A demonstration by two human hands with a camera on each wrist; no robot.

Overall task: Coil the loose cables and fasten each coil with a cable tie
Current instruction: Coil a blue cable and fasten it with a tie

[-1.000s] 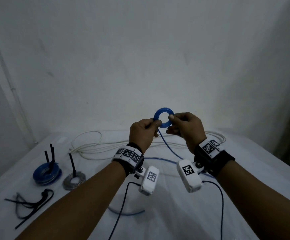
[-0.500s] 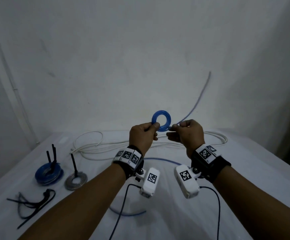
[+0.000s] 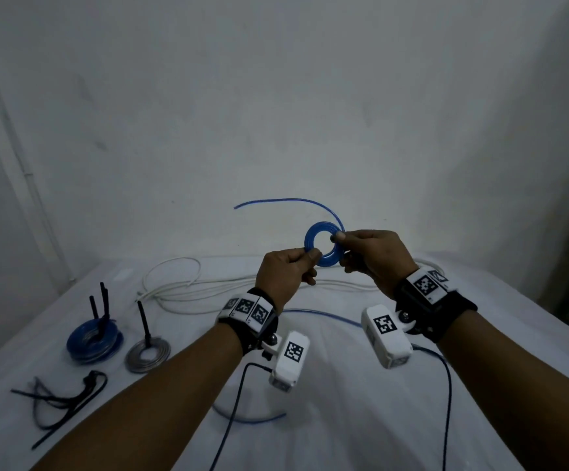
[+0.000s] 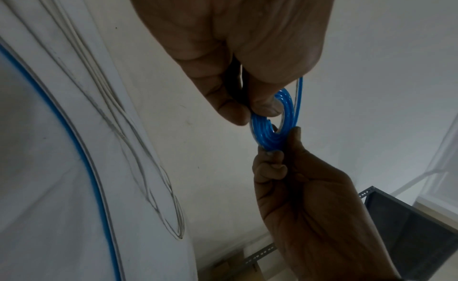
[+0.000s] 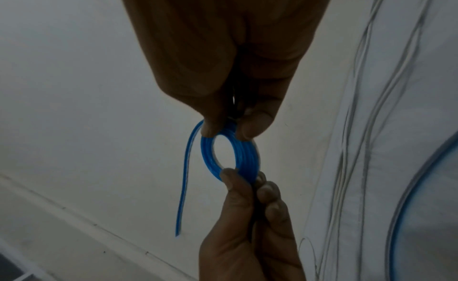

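Two hands pinching one blue coil, tail free.

Far left on the table [image 3: 327, 419]: tied blue coil [image 3: 94, 339] and grey coil [image 3: 147, 354] lying flat with tie ends sticking up, parked clear of the work; spare ties [image 3: 62, 401] heaped just in front, within reach for the next fastening. Behind, loose white cable [image 3: 188, 288] not yet coiled. Centre, lifted above the table: left hand [image 3: 284, 273] with thumb and fingertips clamped on the lower-left rim of the small coil [image 3: 323, 244], probably to stop the turns springing apart. Right hand [image 3: 376, 258] pinching the opposite rim where the tail [image 3: 286, 201] leaves, likely to guide that last arc round. No tie on this coil yet.
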